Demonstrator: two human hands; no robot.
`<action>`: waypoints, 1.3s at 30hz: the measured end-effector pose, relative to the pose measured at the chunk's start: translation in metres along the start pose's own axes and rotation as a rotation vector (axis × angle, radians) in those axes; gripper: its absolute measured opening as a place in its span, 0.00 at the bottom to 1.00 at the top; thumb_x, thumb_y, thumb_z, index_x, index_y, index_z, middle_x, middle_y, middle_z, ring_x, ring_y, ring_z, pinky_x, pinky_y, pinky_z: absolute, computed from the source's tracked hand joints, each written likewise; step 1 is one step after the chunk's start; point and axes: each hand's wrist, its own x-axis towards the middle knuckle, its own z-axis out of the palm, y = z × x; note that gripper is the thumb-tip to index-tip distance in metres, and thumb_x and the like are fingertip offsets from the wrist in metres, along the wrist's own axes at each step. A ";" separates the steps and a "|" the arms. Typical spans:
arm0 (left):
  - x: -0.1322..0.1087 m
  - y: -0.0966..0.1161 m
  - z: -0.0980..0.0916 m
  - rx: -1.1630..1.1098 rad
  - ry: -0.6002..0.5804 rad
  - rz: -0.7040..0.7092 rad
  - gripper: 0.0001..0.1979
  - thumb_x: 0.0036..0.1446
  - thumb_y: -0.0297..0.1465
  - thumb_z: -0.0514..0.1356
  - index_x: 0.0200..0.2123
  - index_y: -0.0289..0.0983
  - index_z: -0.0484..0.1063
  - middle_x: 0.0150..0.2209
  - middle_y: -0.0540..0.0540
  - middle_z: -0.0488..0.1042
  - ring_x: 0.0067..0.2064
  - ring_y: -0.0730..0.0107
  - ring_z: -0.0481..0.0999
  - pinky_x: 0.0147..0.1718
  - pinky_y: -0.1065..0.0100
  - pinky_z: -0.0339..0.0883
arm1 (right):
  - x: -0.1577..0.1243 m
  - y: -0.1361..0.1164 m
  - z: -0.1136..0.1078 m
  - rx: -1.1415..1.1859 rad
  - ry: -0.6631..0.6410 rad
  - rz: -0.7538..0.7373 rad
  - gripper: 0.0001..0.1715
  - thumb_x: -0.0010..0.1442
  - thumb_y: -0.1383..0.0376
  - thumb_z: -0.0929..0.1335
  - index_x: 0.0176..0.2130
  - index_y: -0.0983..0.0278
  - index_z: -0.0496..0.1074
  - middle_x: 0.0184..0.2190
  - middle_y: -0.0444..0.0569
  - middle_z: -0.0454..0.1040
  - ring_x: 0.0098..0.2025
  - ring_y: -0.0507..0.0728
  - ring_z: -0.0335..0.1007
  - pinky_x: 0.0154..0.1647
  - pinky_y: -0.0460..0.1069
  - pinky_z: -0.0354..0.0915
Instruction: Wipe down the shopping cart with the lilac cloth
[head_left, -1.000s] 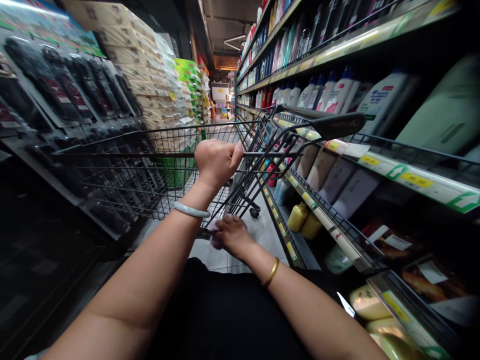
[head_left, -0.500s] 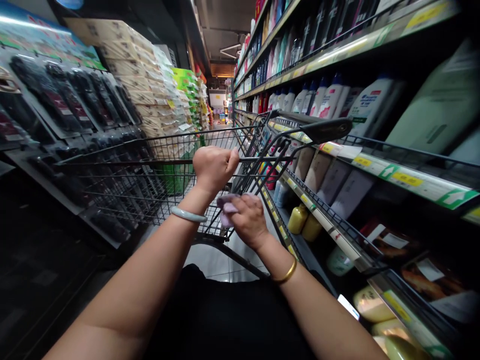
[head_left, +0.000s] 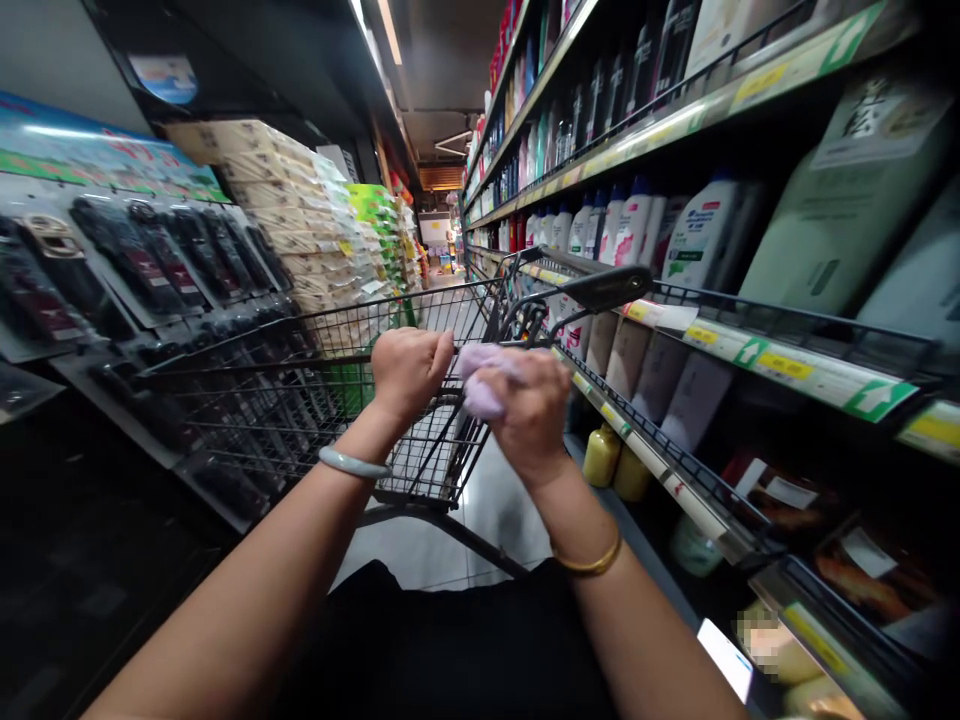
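A black wire shopping cart (head_left: pixel 300 390) stands in a shop aisle in front of me. My left hand (head_left: pixel 409 368) is closed in a fist round the top rail at the cart's near end. My right hand (head_left: pixel 529 400) is closed on a small pale purple cloth (head_left: pixel 480 375), held against the same rail just right of my left hand. The cart's black push handle (head_left: pixel 600 285) sticks out to the right, above the shelf edge. A pale bangle is on my left wrist and a gold one on my right.
Shelves (head_left: pixel 750 345) of shampoo and soap bottles run close along the right, touching the cart's handle side. On the left hang dark packaged goods (head_left: pixel 150 260), with stacked tissue packs (head_left: pixel 300 220) beyond. The tiled aisle floor (head_left: pixel 495 510) runs ahead to the far end.
My right hand has risen with the purple cloth from low beside the cart's frame up to the top rail. My left hand has kept its grip, and the view has tilted upward.
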 end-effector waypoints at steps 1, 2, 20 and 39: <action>-0.001 0.003 -0.002 0.011 -0.008 -0.004 0.30 0.76 0.42 0.44 0.21 0.41 0.70 0.26 0.40 0.78 0.32 0.57 0.76 0.36 0.56 0.51 | 0.006 0.005 -0.002 0.008 0.066 0.095 0.08 0.71 0.60 0.69 0.45 0.55 0.81 0.50 0.51 0.81 0.51 0.62 0.71 0.57 0.59 0.65; -0.001 0.006 -0.005 0.025 -0.010 -0.009 0.30 0.76 0.41 0.45 0.22 0.41 0.70 0.26 0.40 0.78 0.34 0.56 0.77 0.37 0.56 0.52 | 0.011 0.009 -0.004 0.024 0.143 0.186 0.10 0.71 0.58 0.69 0.46 0.56 0.80 0.49 0.53 0.81 0.51 0.63 0.72 0.56 0.59 0.66; 0.010 0.065 0.017 -0.142 0.302 0.060 0.38 0.80 0.48 0.42 0.17 0.40 0.65 0.18 0.47 0.69 0.23 0.67 0.64 0.31 0.59 0.44 | 0.022 0.043 0.008 0.725 0.672 0.907 0.11 0.52 0.64 0.76 0.38 0.61 0.77 0.35 0.40 0.78 0.40 0.53 0.76 0.53 0.53 0.76; -0.033 0.019 -0.025 -0.275 0.368 0.057 0.34 0.79 0.46 0.44 0.20 0.41 0.65 0.20 0.49 0.67 0.26 0.65 0.67 0.34 0.59 0.56 | 0.054 0.016 -0.047 0.582 0.728 0.489 0.09 0.62 0.69 0.70 0.42 0.57 0.75 0.42 0.46 0.76 0.54 0.60 0.78 0.70 0.64 0.69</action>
